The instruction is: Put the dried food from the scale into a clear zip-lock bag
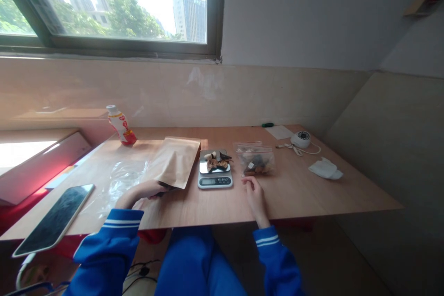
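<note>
My left hand (150,189) is at the near edge of a brown kraft paper bag (178,159), its fingers closed on that edge and partly hidden by it. Something dark shows beside those fingers; I cannot make out what. To the right of the bag is a small kitchen scale (215,182) with several dried brown, dark and pale pieces (217,163) on its plate. My right hand (255,193) rests on the table with curled fingers and nothing visible in them. Just beyond it lies a clear zip bag (257,159) holding dark and brown pieces.
Crumpled clear plastic (126,178) and a tablet (55,219) lie at left, the tablet overhanging the table edge. A bottle (121,126) stands behind. To the right are a small white device (300,139) with a cable, white paper (278,132) and a crumpled tissue (326,169).
</note>
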{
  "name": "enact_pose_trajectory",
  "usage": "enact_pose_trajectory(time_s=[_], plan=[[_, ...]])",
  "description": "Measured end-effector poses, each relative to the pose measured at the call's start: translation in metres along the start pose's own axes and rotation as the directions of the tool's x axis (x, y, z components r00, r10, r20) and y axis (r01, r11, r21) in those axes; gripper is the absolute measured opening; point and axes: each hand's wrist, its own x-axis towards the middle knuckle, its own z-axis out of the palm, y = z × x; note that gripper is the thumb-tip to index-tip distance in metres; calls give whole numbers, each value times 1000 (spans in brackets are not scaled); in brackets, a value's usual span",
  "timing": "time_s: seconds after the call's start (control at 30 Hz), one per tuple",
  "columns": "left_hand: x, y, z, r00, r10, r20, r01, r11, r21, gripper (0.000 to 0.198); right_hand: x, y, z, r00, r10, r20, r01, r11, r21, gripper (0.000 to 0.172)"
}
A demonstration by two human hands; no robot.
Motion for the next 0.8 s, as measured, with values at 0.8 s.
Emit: enact_pose_trajectory(time_s=[0.8], plan=[[-11, 73, 16, 909, 266, 320, -27, 806, -591, 62, -1, 0, 0, 1000, -2, 2, 2, 1000, -29, 21]])
